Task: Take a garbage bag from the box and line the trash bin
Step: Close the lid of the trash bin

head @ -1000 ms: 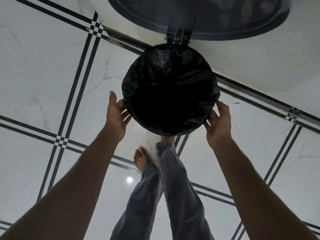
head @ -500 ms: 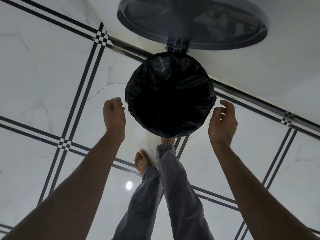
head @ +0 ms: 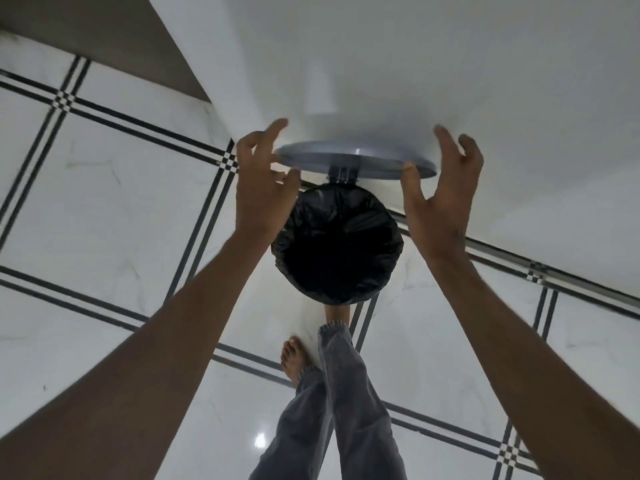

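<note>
The round trash bin (head: 337, 299) stands on the floor against the wall, its rim wrapped in a black garbage bag (head: 346, 216) that lines the dark inside. Its grey round lid (head: 353, 157) stands raised on the hinge behind the bin, seen almost edge-on. My left hand (head: 261, 192) is at the lid's left edge and my right hand (head: 440, 199) at its right edge. Both have their fingers spread and curled around the rim. I cannot tell whether they grip it. The bag box is not in view.
A white wall (head: 450, 64) rises directly behind the bin. The floor is glossy white tile with black stripe lines (head: 194, 237). My legs in grey jeans (head: 346, 393) stand in front of the bin, with one bare foot (head: 294, 358) visible and the other reaching under the bin's front.
Both hands have left the bag-covered rim and risen to the two sides of the lid. The view has tilted up and back, so the bin looks smaller and the lid edge-on.
</note>
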`<state>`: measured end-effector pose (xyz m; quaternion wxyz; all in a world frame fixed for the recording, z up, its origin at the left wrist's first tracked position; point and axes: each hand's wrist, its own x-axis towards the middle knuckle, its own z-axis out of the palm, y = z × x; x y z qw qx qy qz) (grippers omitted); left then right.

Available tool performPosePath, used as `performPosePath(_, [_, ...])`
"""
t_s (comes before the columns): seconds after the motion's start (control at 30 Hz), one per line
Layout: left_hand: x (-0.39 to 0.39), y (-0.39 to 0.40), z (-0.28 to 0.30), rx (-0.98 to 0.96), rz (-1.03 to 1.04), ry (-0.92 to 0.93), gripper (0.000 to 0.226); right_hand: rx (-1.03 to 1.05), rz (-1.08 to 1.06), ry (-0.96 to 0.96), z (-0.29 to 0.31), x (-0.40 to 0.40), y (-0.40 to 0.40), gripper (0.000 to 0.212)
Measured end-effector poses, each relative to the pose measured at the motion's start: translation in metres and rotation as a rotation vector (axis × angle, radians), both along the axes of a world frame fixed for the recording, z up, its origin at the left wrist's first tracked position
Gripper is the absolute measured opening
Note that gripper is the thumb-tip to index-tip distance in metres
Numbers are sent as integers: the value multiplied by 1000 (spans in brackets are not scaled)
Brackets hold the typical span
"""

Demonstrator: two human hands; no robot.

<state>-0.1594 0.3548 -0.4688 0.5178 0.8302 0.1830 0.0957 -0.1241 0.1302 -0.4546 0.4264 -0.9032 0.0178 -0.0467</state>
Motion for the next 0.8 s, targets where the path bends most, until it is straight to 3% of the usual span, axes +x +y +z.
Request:
performPosePath(0.07, [7, 0, 6, 98, -101, 24, 58, -52, 61, 84, 4, 8, 0, 59])
performPosePath(0.17, [6, 0, 8, 109, -88, 51, 41, -139, 235, 193, -1, 12, 0, 61])
performPosePath(0.23, [1, 2, 5, 127, -92, 58, 32, -171, 310, 189, -5, 11, -1, 60])
performPosePath(0.37, [-8, 10, -3, 142, -140, 77, 35, -162, 361, 156, -4, 8, -6, 55])
performPosePath(0.67, [-5, 0, 1, -36, -86, 100, 7, -112, 333, 204, -3, 6, -17, 46])
performPosePath(0.8, [-5, 0, 4, -181, 31, 173, 18, 20, 373, 337, 6, 1, -13, 38])
